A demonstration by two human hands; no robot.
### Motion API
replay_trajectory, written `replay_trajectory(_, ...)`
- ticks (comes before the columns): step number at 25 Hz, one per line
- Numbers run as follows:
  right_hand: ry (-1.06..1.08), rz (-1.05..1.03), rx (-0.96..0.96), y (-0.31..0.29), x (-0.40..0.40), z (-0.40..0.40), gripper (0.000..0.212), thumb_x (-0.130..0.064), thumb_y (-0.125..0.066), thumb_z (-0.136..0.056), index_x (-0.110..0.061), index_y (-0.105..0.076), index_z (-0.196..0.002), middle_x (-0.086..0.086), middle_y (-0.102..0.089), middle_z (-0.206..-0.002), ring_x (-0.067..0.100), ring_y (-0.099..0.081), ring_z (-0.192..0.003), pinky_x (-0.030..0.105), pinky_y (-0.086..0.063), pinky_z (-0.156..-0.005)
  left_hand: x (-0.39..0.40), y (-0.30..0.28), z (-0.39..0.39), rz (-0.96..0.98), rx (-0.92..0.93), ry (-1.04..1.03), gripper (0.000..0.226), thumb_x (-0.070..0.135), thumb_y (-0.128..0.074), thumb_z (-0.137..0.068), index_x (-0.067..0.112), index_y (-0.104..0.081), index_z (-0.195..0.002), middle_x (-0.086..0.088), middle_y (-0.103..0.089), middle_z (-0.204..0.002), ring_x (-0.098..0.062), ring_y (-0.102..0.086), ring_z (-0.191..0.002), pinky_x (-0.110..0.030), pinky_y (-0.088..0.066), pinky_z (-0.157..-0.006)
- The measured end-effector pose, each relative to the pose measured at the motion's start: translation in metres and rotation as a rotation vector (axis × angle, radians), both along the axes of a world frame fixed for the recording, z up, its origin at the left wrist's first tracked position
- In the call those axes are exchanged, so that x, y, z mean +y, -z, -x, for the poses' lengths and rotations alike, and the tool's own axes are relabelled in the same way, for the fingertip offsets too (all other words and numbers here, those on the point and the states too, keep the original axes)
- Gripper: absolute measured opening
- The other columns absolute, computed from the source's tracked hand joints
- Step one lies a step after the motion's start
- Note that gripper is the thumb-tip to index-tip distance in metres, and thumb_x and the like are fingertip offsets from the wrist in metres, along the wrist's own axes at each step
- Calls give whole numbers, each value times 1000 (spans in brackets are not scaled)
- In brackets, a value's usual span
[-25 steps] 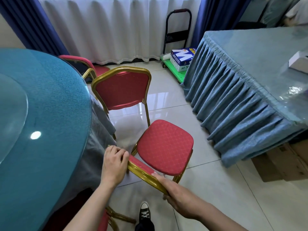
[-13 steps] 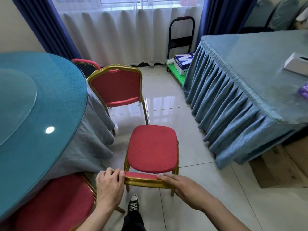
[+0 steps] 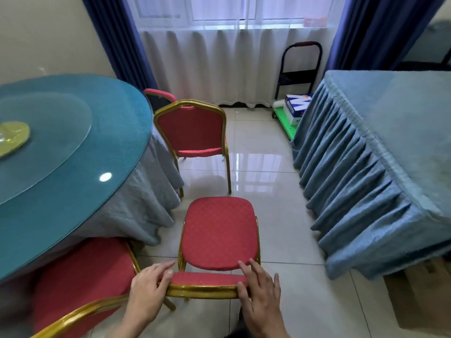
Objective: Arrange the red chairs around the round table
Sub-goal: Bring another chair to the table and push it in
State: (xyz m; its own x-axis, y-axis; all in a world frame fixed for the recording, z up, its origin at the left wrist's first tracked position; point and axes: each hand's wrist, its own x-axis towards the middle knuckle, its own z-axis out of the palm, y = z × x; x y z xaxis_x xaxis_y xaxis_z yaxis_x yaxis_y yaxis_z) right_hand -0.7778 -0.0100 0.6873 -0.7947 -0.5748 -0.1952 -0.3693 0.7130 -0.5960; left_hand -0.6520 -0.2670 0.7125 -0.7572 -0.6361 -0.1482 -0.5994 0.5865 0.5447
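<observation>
Chair (image 3: pixel 219 232) now squared between both hands

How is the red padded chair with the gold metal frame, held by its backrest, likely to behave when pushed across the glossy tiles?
The red padded chair with the gold metal frame looks rigid, so it should move as one piece. Its thin legs will probably slide easily on the glossy tiled floor. With the left hand and right hand pushing high, it might tip forward.

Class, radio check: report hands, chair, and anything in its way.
Left hand and right hand both grip the chair's top rail. Chair stands in the aisle, apart from the round table. Second chair directly ahead.
</observation>
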Motion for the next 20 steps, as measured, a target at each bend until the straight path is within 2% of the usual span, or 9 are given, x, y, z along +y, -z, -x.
replay_trajectory(1,-10,-4,27,3,-1,3,55,-69,-11,-93,-61,-19,-147,-26,-18,-159,0,-19,-148,46,11,-124,4,0,1,6,9,-26,62,58,-30,-85,31,-68,-126,12,-69,-118,-20,-58,-122,-46,-42,-102)
replay_trajectory(3,-5,29,135,4,-2,6,60,-67,-25,-90,-50,-47,-143,-18,-42,-153,6,-43,-137,52,-14,-123,9,0,2,13,-1,-78,67,51,-32,-80,31,-58,-138,6,-67,-127,-24,-52,-132,-48,-38,-109)
replay_trajectory(4,3,54,206,3,-2,12,59,-64,-33,-90,-40,-63,-135,-10,-57,-143,8,-54,-127,51,-27,-118,13,-1,5,-2,-1,-125,69,49,-33,-76,32,-56,-139,3,-65,-130,-25,-50,-134,-48,-35,-112)
replay_trajectory(6,11,77,302,-2,2,25,59,-61,-33,-95,-28,-78,-114,2,-71,-126,12,-57,-112,41,-31,-110,25,-4,11,-35,-1,-195,72,47,-33,-71,32,-57,-138,1,-65,-130,-23,-49,-136,-47,-32,-115)
replay_trajectory(11,-157,170,470,-17,30,85,55,-61,-34,-92,-30,-78,-107,5,-75,-116,12,-54,-108,33,-34,-102,81,-4,31,-88,-47,-314,76,50,-33,-66,29,-63,-133,-4,-67,-128,-26,-51,-134,-49,-33,-112)
replay_trajectory(13,-198,189,419,-27,42,110,76,-68,-19,-98,-25,-82,-100,6,-76,-113,9,-55,-105,28,-35,-100,104,0,42,-111,-109,-324,80,56,-29,-65,33,-59,-136,-4,-65,-132,-21,-48,-137,-45,-30,-115)
replay_trajectory(15,-238,220,448,-32,53,134,86,-68,-13,-100,-19,-83,-95,9,-76,-111,10,-61,-100,32,-43,-89,122,-1,55,-149,-194,-350,73,60,-31,-71,43,-52,-139,5,-58,-140,-12,-41,-142,-38,-24,-119)
replay_trajectory(17,-309,228,481,-35,65,155,87,-67,-14,-101,-15,-83,-98,11,-76,-111,16,-74,-92,34,-45,-83,137,-3,68,-177,-237,-382,51,56,-41,-87,55,-45,-138,19,-48,-147,-5,-31,-145,-32,-20,-120)
replay_trajectory(20,-393,202,449,-35,80,195,76,-64,-30,-96,-7,-77,-115,13,-73,-121,23,-77,-92,35,-57,-80,161,0,85,-195,-265,-386,45,57,-42,-96,62,-33,-140,30,-35,-152,-2,-25,-147,-31,-17,-121)
